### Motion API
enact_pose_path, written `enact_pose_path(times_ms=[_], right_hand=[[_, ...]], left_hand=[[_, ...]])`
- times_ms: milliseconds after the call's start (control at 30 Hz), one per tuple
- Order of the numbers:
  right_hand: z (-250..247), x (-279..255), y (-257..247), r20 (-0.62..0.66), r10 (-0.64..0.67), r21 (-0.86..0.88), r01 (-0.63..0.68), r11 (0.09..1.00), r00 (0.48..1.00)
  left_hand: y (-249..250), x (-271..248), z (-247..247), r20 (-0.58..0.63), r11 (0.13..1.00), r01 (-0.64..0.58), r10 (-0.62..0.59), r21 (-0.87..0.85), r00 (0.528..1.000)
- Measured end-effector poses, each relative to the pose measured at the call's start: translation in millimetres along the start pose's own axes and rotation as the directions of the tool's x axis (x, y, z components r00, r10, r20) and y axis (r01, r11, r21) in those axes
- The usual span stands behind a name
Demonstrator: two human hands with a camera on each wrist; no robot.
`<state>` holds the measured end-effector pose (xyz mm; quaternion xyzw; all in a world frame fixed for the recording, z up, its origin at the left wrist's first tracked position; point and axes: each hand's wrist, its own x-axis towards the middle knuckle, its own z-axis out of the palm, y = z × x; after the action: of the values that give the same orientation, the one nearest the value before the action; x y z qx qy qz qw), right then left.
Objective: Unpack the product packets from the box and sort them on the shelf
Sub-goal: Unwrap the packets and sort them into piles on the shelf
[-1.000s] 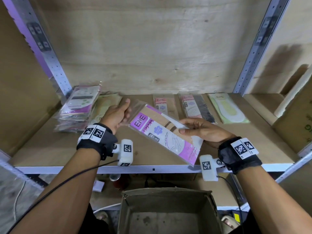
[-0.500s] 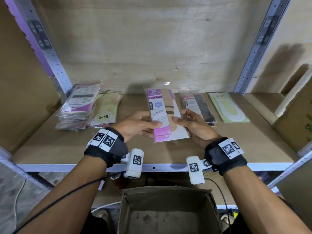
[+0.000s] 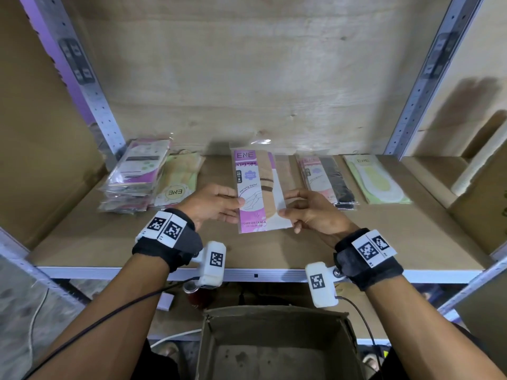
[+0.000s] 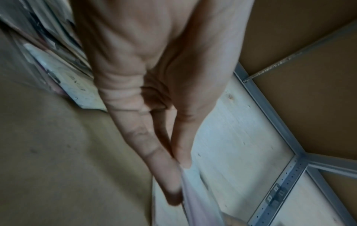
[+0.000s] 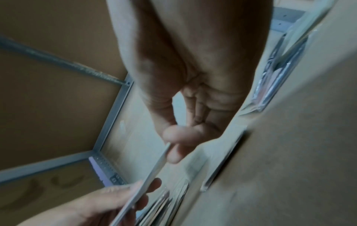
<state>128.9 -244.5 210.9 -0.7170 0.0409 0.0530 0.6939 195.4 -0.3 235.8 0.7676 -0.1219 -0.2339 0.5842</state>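
Observation:
A pink and beige ENE stocking packet [image 3: 259,187] is held upright-lengthwise just above the middle of the wooden shelf [image 3: 274,250]. My left hand [image 3: 216,205] pinches its left edge, thumb on top; the left wrist view shows the packet's edge [image 4: 195,195] between thumb and fingers. My right hand [image 3: 307,212] pinches its right edge, and the packet [image 5: 146,178] appears edge-on in the right wrist view. The open cardboard box [image 3: 277,349] sits below the shelf front, its visible inside bare.
A stack of pink packets [image 3: 137,176] and a green ENE packet [image 3: 178,182] lie at the shelf's left. A pink and black packet pile [image 3: 326,179] and a green sock packet [image 3: 375,179] lie right. Metal uprights [image 3: 90,86] flank the bay. Cardboard [image 3: 482,193] stands far right.
Both hands turned the packet from a slant to lengthwise and carried it toward the back middle of the shelf. The left hand shifted from its top corner to its left edge.

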Motion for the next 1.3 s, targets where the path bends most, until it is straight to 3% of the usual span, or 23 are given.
enact_pose_path(times_ms=[233, 400, 567, 733, 867, 1300], right_hand=[[29, 29, -28, -0.123, 0.018, -0.154, -0.037, 0.987, 0.992], [54, 61, -42, -0.143, 0.084, -0.29, -0.122, 0.949, 0.986], [78, 81, -49, -0.158, 0.137, -0.403, -0.191, 0.895, 0.978], [95, 86, -50, -0.168, 0.161, -0.568, -0.229, 0.791, 0.973], [103, 88, -48, -0.164, 0.156, -0.621, -0.225, 0.751, 0.974], [112, 88, -46, -0.153, 0.146, -0.76, -0.21, 0.615, 0.977]], left_hand=[[1, 18, -15, -0.309, 1.0, 0.008, -0.002, 0.018, 0.951], [-2, 27, -33, -0.388, 0.994, 0.106, -0.097, 0.003, 0.917], [-8, 32, -46, -0.496, 0.981, 0.147, -0.064, 0.129, 0.866], [-12, 33, -52, -0.519, 0.96, 0.205, -0.079, 0.191, 0.851], [-13, 33, -54, -0.462, 0.951, 0.214, -0.09, 0.224, 0.882], [-4, 26, -48, -0.388, 0.896, 0.215, -0.053, 0.389, 0.92]])
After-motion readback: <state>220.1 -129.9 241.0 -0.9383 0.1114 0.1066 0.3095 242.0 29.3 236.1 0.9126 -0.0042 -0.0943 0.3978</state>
